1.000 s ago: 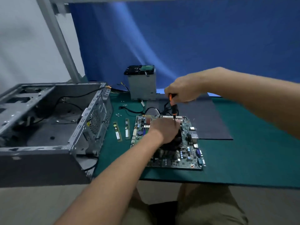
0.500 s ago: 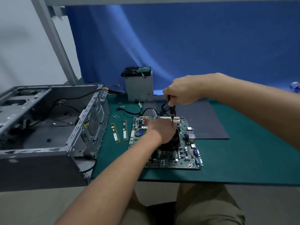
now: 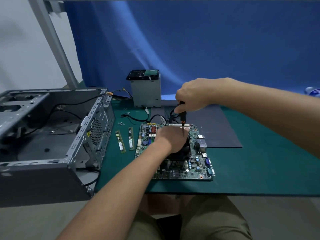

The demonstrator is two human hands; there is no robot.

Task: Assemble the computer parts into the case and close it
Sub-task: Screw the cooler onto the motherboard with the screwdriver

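on the green mat, left hand (image 3: 173,138) presses motherboard (image 3: 174,153) cooler; right hand (image 3: 192,96) grips screwdriver (image 3: 183,118) upright.

Probably a lab recording bench: green work mat (image 3: 259,170), blue backdrop cloth (image 3: 207,40) at 12 o'clock, metal frame post (image 3: 52,40) at 10.

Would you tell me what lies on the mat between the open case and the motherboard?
In the head view, two RAM sticks lie side by side between the case and the motherboard.
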